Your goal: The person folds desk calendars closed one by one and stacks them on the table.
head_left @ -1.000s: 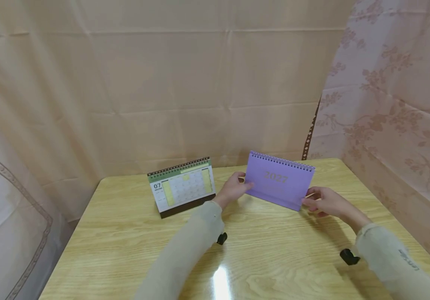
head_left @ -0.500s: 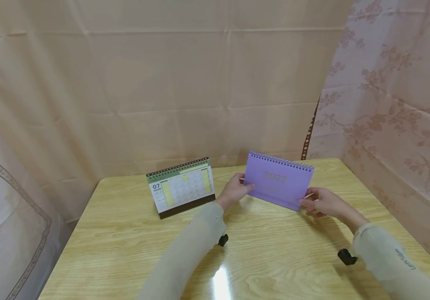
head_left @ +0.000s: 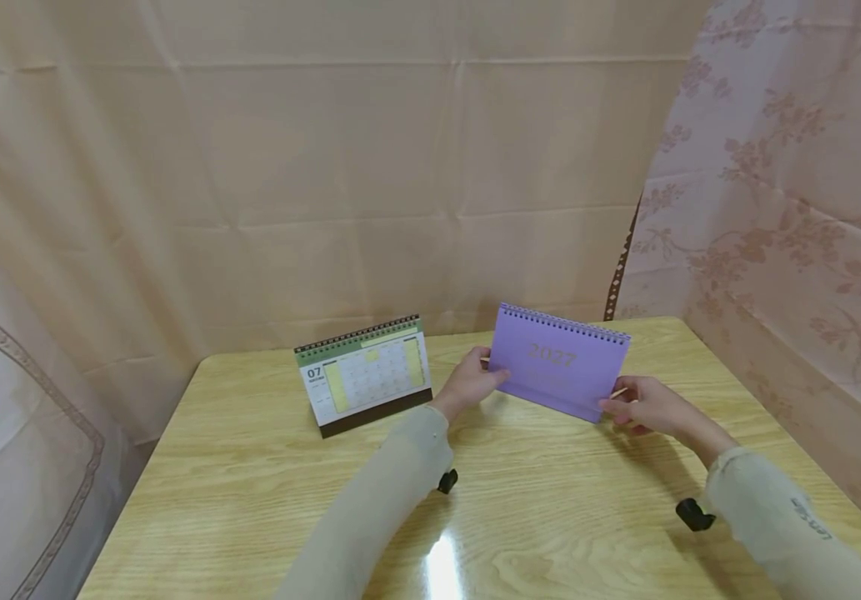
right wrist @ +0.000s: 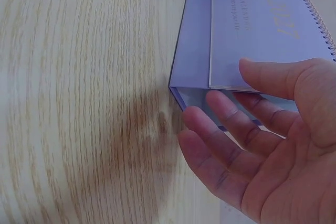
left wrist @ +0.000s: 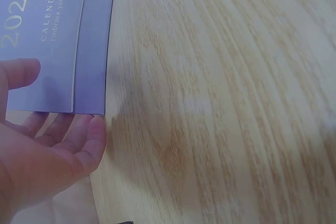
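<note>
Both our hands, left hand [head_left: 466, 382] and right hand [head_left: 643, 406], pinch the purple spiral-bound 2027 desk calendar [head_left: 558, 363] by its short ends, long axis running between them.

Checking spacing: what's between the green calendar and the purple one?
Head view: only the left hand, gripping the purple calendar's edge, and bare table beside the green calendar.

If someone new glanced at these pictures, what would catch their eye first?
Probably the purple calendar marked 2027, held at its two ends by the left hand and the right hand above the wooden table. Left of it stands a green and white calendar.
</note>
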The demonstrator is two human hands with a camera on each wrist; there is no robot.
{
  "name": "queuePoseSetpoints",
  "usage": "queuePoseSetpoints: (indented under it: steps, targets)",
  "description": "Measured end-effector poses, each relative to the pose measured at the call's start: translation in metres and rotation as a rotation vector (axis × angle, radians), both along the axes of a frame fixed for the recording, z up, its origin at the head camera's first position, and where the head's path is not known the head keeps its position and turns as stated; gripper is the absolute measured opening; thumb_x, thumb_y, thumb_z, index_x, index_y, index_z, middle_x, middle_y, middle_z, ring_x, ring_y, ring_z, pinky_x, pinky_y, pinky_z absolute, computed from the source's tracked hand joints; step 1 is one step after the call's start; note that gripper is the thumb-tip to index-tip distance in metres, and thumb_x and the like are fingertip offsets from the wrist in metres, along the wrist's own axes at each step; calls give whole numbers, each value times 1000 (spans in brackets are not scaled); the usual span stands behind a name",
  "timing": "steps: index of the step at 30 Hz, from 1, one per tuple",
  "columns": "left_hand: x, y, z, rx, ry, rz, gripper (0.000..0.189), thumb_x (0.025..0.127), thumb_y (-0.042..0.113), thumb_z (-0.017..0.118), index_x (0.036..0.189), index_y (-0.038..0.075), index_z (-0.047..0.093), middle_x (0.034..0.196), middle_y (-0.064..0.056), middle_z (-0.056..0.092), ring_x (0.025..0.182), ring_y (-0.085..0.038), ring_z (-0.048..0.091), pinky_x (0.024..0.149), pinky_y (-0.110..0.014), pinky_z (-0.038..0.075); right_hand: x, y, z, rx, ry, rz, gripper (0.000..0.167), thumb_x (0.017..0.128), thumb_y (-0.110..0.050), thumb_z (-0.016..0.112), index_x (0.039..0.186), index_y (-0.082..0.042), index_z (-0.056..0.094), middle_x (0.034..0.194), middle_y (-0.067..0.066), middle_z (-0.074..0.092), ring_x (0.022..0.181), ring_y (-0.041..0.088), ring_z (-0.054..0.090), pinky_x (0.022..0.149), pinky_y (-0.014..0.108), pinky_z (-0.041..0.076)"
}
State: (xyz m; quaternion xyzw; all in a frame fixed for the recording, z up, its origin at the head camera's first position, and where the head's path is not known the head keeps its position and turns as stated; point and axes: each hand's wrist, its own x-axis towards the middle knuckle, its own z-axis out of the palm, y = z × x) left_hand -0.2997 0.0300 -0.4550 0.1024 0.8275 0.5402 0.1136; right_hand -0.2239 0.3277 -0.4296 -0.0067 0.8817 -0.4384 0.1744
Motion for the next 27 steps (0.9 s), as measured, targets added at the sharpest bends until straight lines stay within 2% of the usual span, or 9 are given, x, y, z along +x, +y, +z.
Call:
queuePoseSetpoints:
  steps: [9,16,21,27]
  targets:
    - [0,0,-1,-2,9,6,49,97,24,69,136,0,51,122,-14,64,112,-26,61,94,-37,51,1,-2,2,0,7,2,43,102,-23,64,128,10,53,109,20,64,88,28,63,74,44,57]
    - [2,-1,0,11,-5,5,46,98,22,67,136,0,52,127,-15,62,117,-27,61,96,-39,51,0,-4,-1,96,111,48,40,102,-18,63,125,13,55,101,20,67,81,27,64,65,42,58]
    - [2,-2,-1,-3,-33,8,45,99,22,66,136,0,52,129,-16,62,120,-28,60,99,-40,50,-1,-4,-2,132,141,59,39,101,-19,64,123,13,57,96,17,67,78,27,63,63,41,57]
    - [2,-2,-2,-38,-20,10,35,98,21,67,124,0,57,116,-14,66,110,-25,63,93,-36,51,-1,-3,-4,138,150,70,37,102,-19,63,122,12,58,95,16,68,78,26,64,63,41,56]
